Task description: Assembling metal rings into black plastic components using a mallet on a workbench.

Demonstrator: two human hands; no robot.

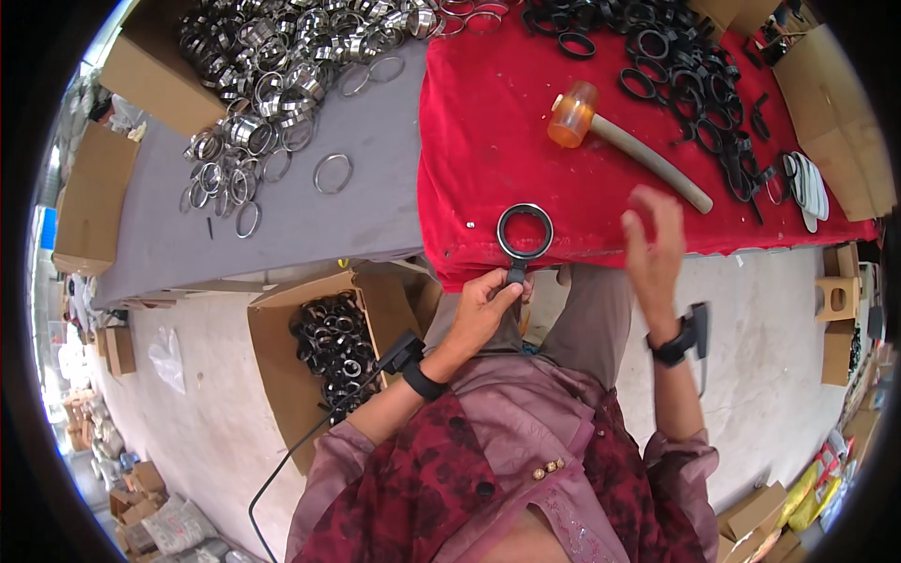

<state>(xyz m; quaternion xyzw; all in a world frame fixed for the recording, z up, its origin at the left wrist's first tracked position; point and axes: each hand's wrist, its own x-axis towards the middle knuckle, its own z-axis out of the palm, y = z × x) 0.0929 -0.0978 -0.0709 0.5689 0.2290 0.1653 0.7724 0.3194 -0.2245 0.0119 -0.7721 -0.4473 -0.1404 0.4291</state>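
My left hand [483,311] grips the short stem of a black ring-shaped part [517,272] at the red table's front edge. A bright silver rim runs round that ring, which lies on the red cloth. My right hand [657,246] is raised to the right of it, fingers apart and holding nothing, slightly blurred. Beyond it lies a mallet [572,117] with a translucent orange head and a pale handle pointing toward the right hand's side. Loose silver rings [333,174] are spread over the grey cloth, and black ring parts [638,84] are heaped at the far right.
Below the table on the left stands a cardboard box [274,361] of finished-looking black-and-silver rings. More cardboard boxes [835,122] flank the table. White gloves or pads [805,188] lie at the right edge. A cable [282,460] runs from my left wrist device.
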